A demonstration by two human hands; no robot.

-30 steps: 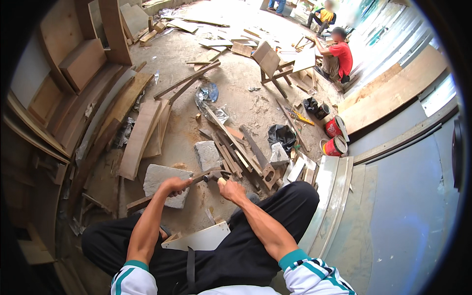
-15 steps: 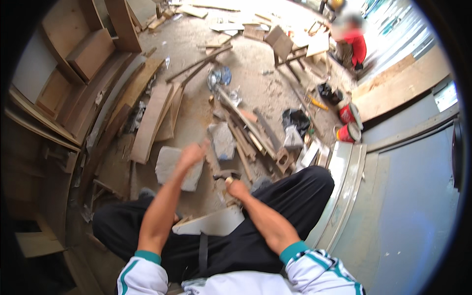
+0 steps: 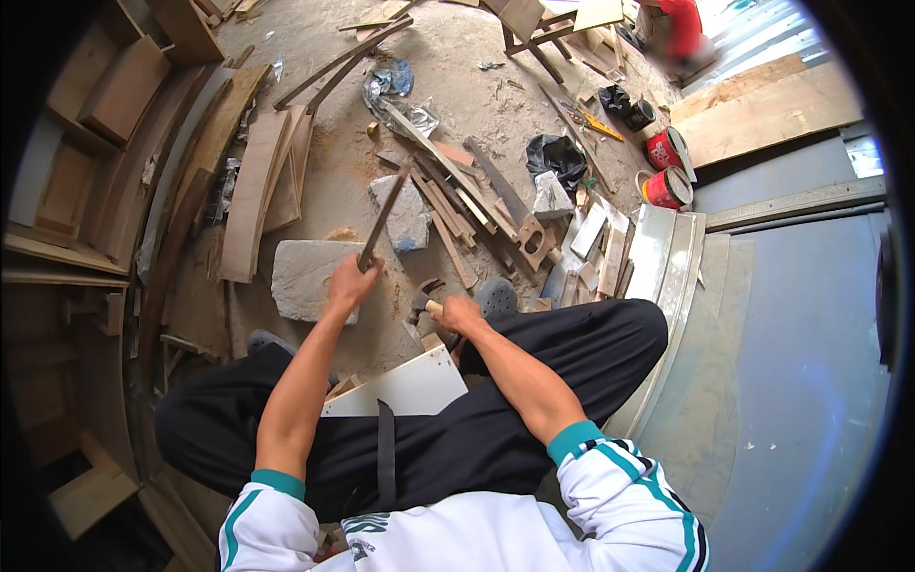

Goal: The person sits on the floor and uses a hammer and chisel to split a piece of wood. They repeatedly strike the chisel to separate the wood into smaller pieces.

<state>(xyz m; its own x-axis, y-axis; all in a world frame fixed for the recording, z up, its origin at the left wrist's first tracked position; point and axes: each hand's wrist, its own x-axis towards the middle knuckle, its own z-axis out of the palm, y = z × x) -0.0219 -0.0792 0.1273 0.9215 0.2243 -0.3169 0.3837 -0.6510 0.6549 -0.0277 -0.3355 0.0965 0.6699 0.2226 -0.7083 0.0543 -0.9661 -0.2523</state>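
My left hand is closed around the lower end of a narrow brown wooden strip, which points up and away from me. Below that hand lies a pale stone block. To its right, my right hand grips the light wooden handle of a claw hammer, close behind the dark metal head. The hammer and the strip are apart. Between my legs rests a white panel piece with bare wood along one edge.
A second stone block lies beyond my hands, with a pile of wood strips, a handsaw and a black plastic bag. Red cans stand at right. Wooden cabinetry lines the left. A person in red is far right.
The view has tipped downward, so the floor sits higher. My left hand has come closer to me over the block, and its strip now points away. Both hands keep their hold.
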